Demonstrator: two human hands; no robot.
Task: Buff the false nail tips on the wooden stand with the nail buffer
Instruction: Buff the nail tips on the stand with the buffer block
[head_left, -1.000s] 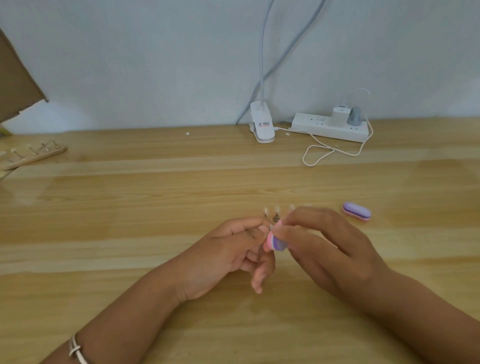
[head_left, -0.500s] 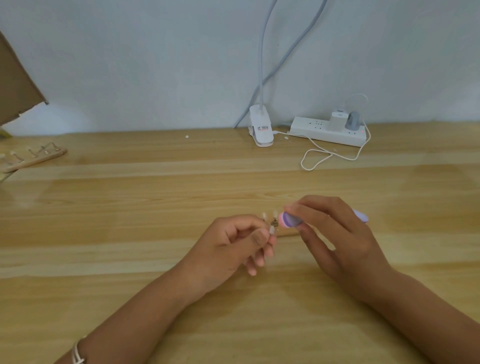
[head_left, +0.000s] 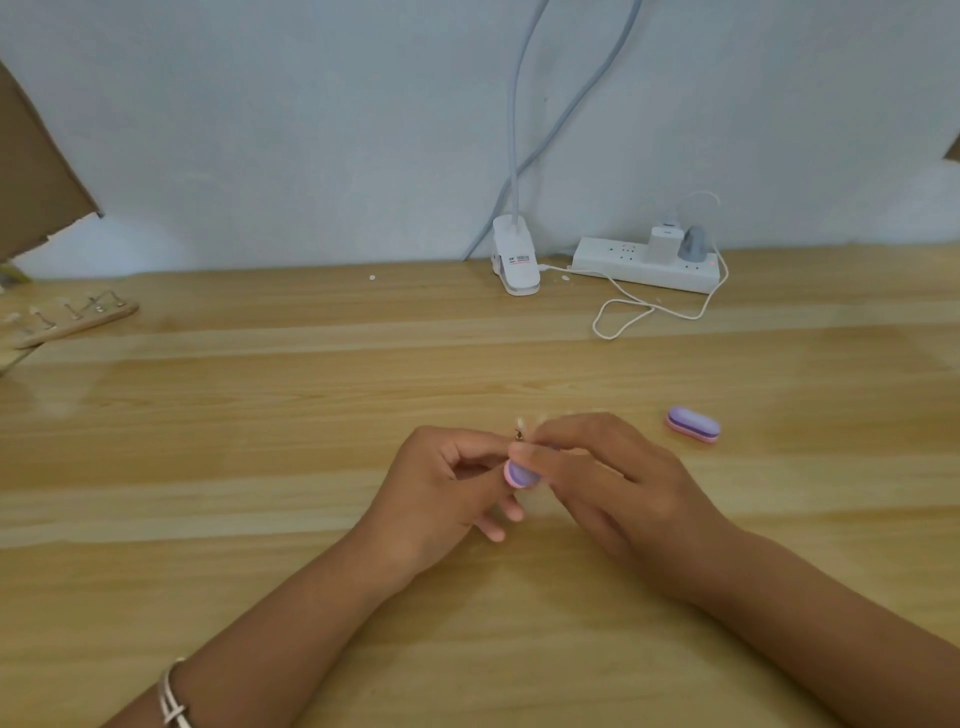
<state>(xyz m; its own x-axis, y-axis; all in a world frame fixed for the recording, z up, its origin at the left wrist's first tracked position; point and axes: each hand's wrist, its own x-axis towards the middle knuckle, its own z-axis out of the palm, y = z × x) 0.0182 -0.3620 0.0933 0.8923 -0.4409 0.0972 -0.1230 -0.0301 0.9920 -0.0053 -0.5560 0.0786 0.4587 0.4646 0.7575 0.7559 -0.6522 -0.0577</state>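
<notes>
My right hand (head_left: 602, 478) grips a small purple and pink nail buffer (head_left: 519, 474) by its far end, so only the near end shows. My left hand (head_left: 447, 488) has its fingers curled and pinches a holder with false nail tips (head_left: 521, 423); a few pale tips poke up above both hands. The wooden stand under them is hidden by my fingers. The buffer lies just below the tips, against my left fingers.
A second purple buffer (head_left: 693, 424) lies on the wooden table (head_left: 260, 415) to the right. Another wooden stand with nail tips (head_left: 78, 317) sits far left. A lamp clip (head_left: 514, 262), power strip (head_left: 647, 265) and white cable (head_left: 623, 312) line the back wall.
My right hand drew the buffer back toward me and to the left, from beside the tips to below them. The second buffer, hidden half a second ago, shows again.
</notes>
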